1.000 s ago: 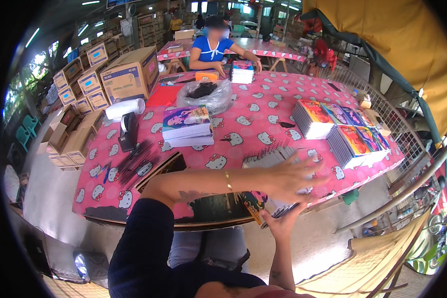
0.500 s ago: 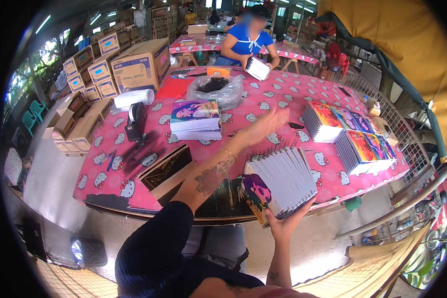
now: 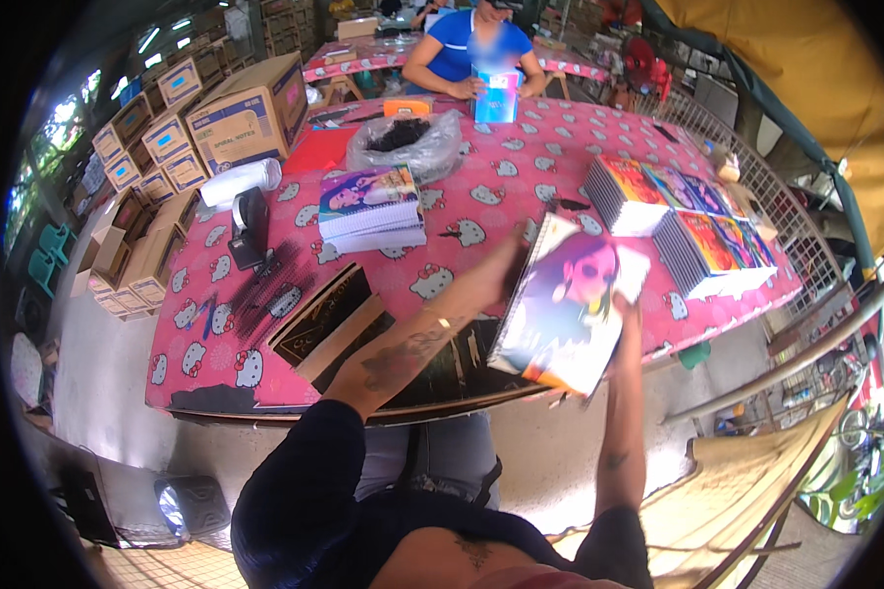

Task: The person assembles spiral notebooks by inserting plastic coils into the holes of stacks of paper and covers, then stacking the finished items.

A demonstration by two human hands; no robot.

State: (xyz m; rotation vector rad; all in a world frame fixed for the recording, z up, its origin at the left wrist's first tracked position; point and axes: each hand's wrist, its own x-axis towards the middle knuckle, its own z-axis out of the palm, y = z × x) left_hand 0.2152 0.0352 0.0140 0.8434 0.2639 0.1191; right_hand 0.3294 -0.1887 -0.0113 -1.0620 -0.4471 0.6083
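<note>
A spiral notebook (image 3: pixel 568 304) with an illustrated cover of a figure with purple hair is tilted up over the table's near edge, with more pages or notebooks showing behind it. My right hand (image 3: pixel 627 312) is closed on its right edge. At the upper left, along the coil side, my left hand (image 3: pixel 517 263) grips it; those fingers are blurred and partly hidden behind the cover. Left of my forearm lies a flat black and brown cardboard piece (image 3: pixel 332 319). A stack of spiral notebooks (image 3: pixel 371 211) stands farther back, and several more notebook stacks (image 3: pixel 692 240) are at the right.
A black tape dispenser (image 3: pixel 250 226), a white roll (image 3: pixel 241 183) and a clear bag of black coils (image 3: pixel 403 142) are on the pink patterned table (image 3: pixel 442 280). Cartons (image 3: pixel 246 118) are piled at the left. Across the table, a person in blue (image 3: pixel 462 49) holds a notebook.
The fanned-out notebooks in my right hand are now together and raised, cover facing me. My left hand has come back from mid-table to them. The person opposite has turned their notebook upright.
</note>
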